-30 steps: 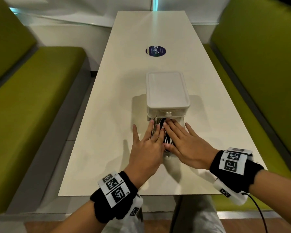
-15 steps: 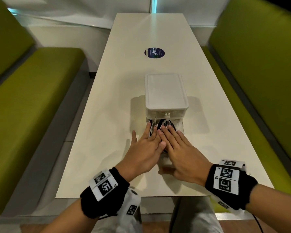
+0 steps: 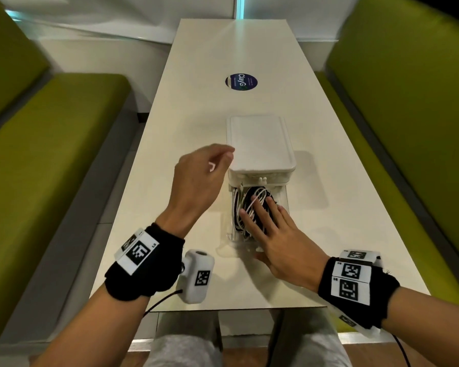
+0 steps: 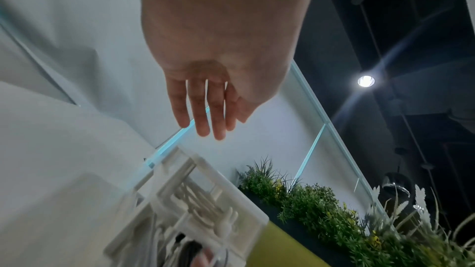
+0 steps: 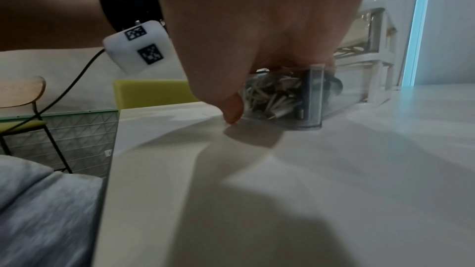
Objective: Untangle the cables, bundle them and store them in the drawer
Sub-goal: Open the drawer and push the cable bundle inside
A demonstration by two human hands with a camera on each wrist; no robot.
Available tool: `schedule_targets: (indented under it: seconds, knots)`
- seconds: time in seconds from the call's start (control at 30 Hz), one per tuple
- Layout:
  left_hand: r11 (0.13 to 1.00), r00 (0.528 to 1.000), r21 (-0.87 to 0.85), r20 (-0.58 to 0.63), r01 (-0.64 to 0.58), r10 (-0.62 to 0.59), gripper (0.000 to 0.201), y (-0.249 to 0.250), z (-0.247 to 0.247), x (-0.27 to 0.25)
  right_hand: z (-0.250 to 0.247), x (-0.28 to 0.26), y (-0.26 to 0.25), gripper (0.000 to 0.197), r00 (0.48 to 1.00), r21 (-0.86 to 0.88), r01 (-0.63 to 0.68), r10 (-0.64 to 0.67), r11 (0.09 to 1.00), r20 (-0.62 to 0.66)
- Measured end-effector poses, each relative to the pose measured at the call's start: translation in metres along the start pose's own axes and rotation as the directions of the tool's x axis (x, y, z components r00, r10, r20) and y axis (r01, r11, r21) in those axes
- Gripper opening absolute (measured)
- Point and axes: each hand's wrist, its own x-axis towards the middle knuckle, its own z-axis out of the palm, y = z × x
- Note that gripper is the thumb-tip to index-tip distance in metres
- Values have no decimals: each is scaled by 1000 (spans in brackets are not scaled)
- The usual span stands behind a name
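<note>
A white drawer unit [image 3: 260,147] stands mid-table with its clear drawer [image 3: 286,202] pulled out toward me. Black and white cables [image 3: 245,205] lie coiled inside the drawer. My right hand [image 3: 270,226] lies flat on the cables, fingers straight, thumb at the drawer's front edge. The right wrist view shows that thumb touching the table beside the drawer [image 5: 312,96], with cable plugs [image 5: 272,96] behind the clear wall. My left hand [image 3: 199,178] is lifted in the air left of the unit, fingers loosely bent and holding nothing. The left wrist view shows its fingers [image 4: 205,109] hanging free above the unit [image 4: 205,206].
The long white table [image 3: 196,115] carries a round dark sticker [image 3: 241,82] at the far end. Green benches [image 3: 51,144] flank both sides. A planter with greenery [image 4: 334,220] stands behind the right bench. My knees sit under the near table edge.
My left hand has lifted off the cables and moved up and left of the unit. The right hand stays pressed on the cables in the drawer.
</note>
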Motion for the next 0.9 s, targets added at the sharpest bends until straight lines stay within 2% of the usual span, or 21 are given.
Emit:
schedule_targets:
  seconds: [0.07,0.13,0.33,0.6,0.77,0.9]
  knots:
    - [997,998,43,-11,-65,65,22,-1,5,10,-1,0,-1,96,1000,-2,-3,3,1000,-3]
    - [987,994,121,43,-108,103,26,-4,12,18,-1,1,-3,93,1000,5,-12,12,1000,8]
    - [972,975,227,224,-62,10,33,-10,29,22,-6,1,-1,89,999,118,-42,41,992,12]
    - [965,963,252,268,-76,6,36,-21,29,16,-10,2,4,84,999,176,-37,35,984,14]
    - [912,944,338,302,-234,130,43,-20,27,20,-2,4,2,83,1000,92,-29,29,995,3]
    - [893,934,331,285,-306,214,36,-25,31,18,0,5,2,82,1000,79,-28,28,996,1]
